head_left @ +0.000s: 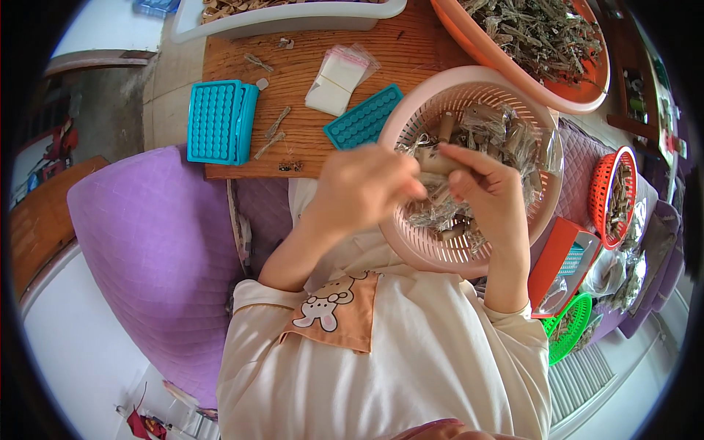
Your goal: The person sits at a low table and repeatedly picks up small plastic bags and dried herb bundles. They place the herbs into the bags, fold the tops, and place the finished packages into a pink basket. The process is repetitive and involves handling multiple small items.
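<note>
A pink slotted basket [405, 110] sits in front of me, holding several clear-wrapped packets [500, 133] of dry brown pieces. Over it, my right hand [493, 182] is closed, fingers bent, with a small brown packet [434, 161] at its fingertips. My left hand [367, 185] is curled at the basket's left rim and smeared by motion. Its fingers look closed, but what they hold, if anything, is hidden. Left of the basket lies a teal tray with rounded cups [364, 117]. A stack of clear plastic bags [339, 79] lies beyond that tray.
More teal trays [218, 121] are stacked on the wooden table [301, 51], near loose dry stalks [273, 132]. An orange basin [587, 95] of dry plant pieces stands far right, a white tub [293, 26] far left. Red [603, 183] and green [579, 334] baskets are at right.
</note>
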`<state>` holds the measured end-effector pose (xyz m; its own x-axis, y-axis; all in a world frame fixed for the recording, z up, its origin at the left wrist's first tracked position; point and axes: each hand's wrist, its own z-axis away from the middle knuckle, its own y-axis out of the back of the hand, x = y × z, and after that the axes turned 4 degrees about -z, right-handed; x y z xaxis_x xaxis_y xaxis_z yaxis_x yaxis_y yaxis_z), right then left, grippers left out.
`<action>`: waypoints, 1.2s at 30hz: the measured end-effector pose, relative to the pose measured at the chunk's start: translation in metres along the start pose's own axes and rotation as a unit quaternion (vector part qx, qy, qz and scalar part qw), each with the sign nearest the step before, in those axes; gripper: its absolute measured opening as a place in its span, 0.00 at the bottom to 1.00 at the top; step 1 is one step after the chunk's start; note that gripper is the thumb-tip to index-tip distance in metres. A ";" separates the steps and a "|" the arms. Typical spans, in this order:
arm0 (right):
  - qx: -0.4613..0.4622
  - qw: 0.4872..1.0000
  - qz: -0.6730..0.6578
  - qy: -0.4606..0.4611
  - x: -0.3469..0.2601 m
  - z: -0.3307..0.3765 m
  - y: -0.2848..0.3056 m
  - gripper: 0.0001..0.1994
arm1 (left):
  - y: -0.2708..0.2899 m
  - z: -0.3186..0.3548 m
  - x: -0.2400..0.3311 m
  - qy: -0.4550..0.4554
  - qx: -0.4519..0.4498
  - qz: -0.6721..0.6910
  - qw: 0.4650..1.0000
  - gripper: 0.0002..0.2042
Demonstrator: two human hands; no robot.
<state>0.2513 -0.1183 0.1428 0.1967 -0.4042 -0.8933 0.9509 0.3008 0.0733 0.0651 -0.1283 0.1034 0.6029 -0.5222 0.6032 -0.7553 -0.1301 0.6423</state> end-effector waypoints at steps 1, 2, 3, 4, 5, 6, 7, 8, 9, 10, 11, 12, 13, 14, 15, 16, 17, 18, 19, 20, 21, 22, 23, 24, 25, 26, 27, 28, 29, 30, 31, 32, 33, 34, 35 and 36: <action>0.027 0.999 -0.007 0.016 0.001 -0.001 0.002 0.14 | -0.002 -0.001 -0.015 0.024 0.055 0.040 0.997 0.10; 0.056 0.998 -0.014 0.033 0.003 -0.004 0.005 0.14 | -0.004 -0.005 -0.030 0.107 0.093 0.015 0.990 0.10; 0.085 0.995 -0.021 0.050 0.005 -0.006 0.009 0.14 | -0.007 -0.010 -0.047 0.188 0.130 -0.010 0.973 0.12; 0.090 0.994 -0.043 0.054 0.004 -0.007 0.012 0.13 | -0.008 -0.014 -0.066 0.242 0.124 -0.038 0.962 0.11; 0.095 0.993 -0.043 0.061 0.004 -0.007 0.014 0.13 | -0.009 -0.016 -0.084 0.293 0.119 -0.066 0.946 0.11; 0.099 0.992 -0.041 0.069 0.004 -0.008 0.014 0.13 | -0.013 -0.016 -0.100 0.306 0.095 -0.115 0.940 0.11; 0.105 0.991 -0.039 0.075 0.004 -0.008 0.014 0.13 | -0.018 -0.013 -0.115 0.318 0.068 -0.162 0.932 0.12; 0.103 0.991 -0.033 0.073 0.004 -0.008 0.014 0.13 | -0.022 -0.013 -0.124 0.328 0.042 -0.208 0.921 0.13; 0.102 0.992 -0.026 0.071 0.004 -0.008 0.013 0.13 | -0.024 -0.012 -0.130 0.325 0.032 -0.209 0.922 0.13; 0.102 0.992 -0.020 0.067 0.004 -0.008 0.011 0.14 | -0.026 -0.013 -0.133 0.321 0.021 -0.209 0.923 0.14; 0.099 0.993 -0.011 0.066 0.005 -0.008 0.010 0.14 | -0.028 -0.014 -0.135 0.318 0.010 -0.210 0.925 0.14; 0.096 0.993 -0.003 0.066 0.005 -0.009 0.010 0.14 | -0.028 -0.016 -0.137 0.349 0.001 -0.185 0.919 0.14; 0.092 0.994 0.005 0.065 0.006 -0.009 0.009 0.14 | -0.027 -0.019 -0.138 0.380 -0.008 -0.162 0.911 0.13; 0.089 0.994 0.005 0.067 0.008 -0.009 0.009 0.14 | -0.026 -0.021 -0.139 0.411 -0.017 -0.138 0.901 0.13; 0.085 0.994 0.004 0.069 0.009 -0.010 0.009 0.14 | -0.027 -0.020 -0.145 0.402 -0.006 -0.136 0.906 0.12; 0.082 0.994 0.004 0.072 0.009 -0.010 0.008 0.14 | -0.027 -0.018 -0.150 0.393 0.006 -0.133 0.910 0.12; 0.081 0.995 0.005 0.066 0.009 -0.011 0.008 0.14 | -0.027 -0.017 -0.154 0.384 0.018 -0.130 0.914 0.12; 0.079 0.995 0.006 0.061 0.009 -0.011 0.008 0.14 | -0.026 -0.016 -0.159 0.401 -0.003 -0.118 0.908 0.12; 0.077 0.995 0.007 0.055 0.009 -0.011 0.008 0.14 | -0.023 -0.020 -0.158 0.418 -0.023 -0.106 0.902 0.12; 0.076 0.995 0.011 0.057 0.010 -0.012 0.008 0.14 | -0.021 -0.022 -0.158 0.434 -0.043 -0.095 0.895 0.12; 0.074 0.995 0.014 0.058 0.011 -0.012 0.008 0.14 | -0.022 -0.022 -0.160 0.425 -0.044 -0.115 0.897 0.12; 0.073 0.995 0.019 0.060 0.012 -0.012 0.008 0.14 | -0.023 -0.022 -0.162 0.415 -0.044 -0.134 0.899 0.12; 0.070 0.996 0.022 0.056 0.012 -0.013 0.008 0.14 | -0.024 -0.022 -0.164 0.405 -0.045 -0.154 0.900 0.12; 0.067 0.996 0.025 0.053 0.012 -0.013 0.008 0.14 | -0.026 -0.023 -0.165 0.406 -0.047 -0.176 0.896 0.12; 0.065 0.996 0.029 0.050 0.013 -0.013 0.008 0.14 | -0.028 -0.025 -0.164 0.405 -0.050 -0.197 0.891 0.13; 0.064 0.996 0.023 0.053 0.013 -0.013 0.007 0.14 | -0.030 -0.025 -0.164 0.404 -0.053 -0.218 0.887 0.13; 0.063 0.996 0.017 0.056 0.014 -0.013 0.007 0.14 | -0.030 -0.025 -0.164 0.400 -0.045 -0.218 0.889 0.13; 0.062 0.996 0.011 0.059 0.015 -0.013 0.006 0.13 | -0.029 -0.025 -0.163 0.396 -0.038 -0.217 0.892 0.13; 0.065 0.996 0.011 0.054 0.015 -0.013 0.007 0.13 | -0.029 -0.024 -0.162 0.392 -0.030 -0.216 0.894 0.13; 0.067 0.997 0.011 0.048 0.014 -0.013 0.007 0.13 | -0.030 -0.023 -0.162 0.387 -0.008 -0.201 0.900 0.13; 0.069 0.997 0.011 0.043 0.014 -0.013 0.007 0.13 | -0.031 -0.022 -0.162 0.382 0.013 -0.186 0.905 0.13; 0.072 0.996 0.004 0.044 0.013 -0.013 0.007 0.13 | -0.031 -0.021 -0.162 0.376 0.035 -0.170 0.910 0.13; 0.074 0.996 -0.002 0.046 0.011 -0.013 0.007 0.13 | -0.031 -0.020 -0.161 0.368 0.060 -0.138 0.918 0.13; 0.076 0.996 -0.009 0.048 0.010 -0.013 0.007 0.14 | -0.031 -0.020 -0.159 0.359 0.084 -0.105 0.923 0.13; 0.074 0.996 -0.012 0.051 0.010 -0.013 0.007 0.14 | -0.031 -0.020 -0.157 0.350 0.108 -0.072 0.928 0.12; 0.071 0.996 -0.015 0.054 0.010 -0.013 0.006 0.14 | -0.030 -0.020 -0.155 0.352 0.114 -0.089 0.925 0.12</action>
<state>0.2560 -0.1091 0.1280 0.1489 -0.3140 -0.9377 0.9816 0.1617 0.1017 -0.0008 -0.0265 0.0000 0.6809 0.1924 0.7066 -0.6137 -0.3767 0.6939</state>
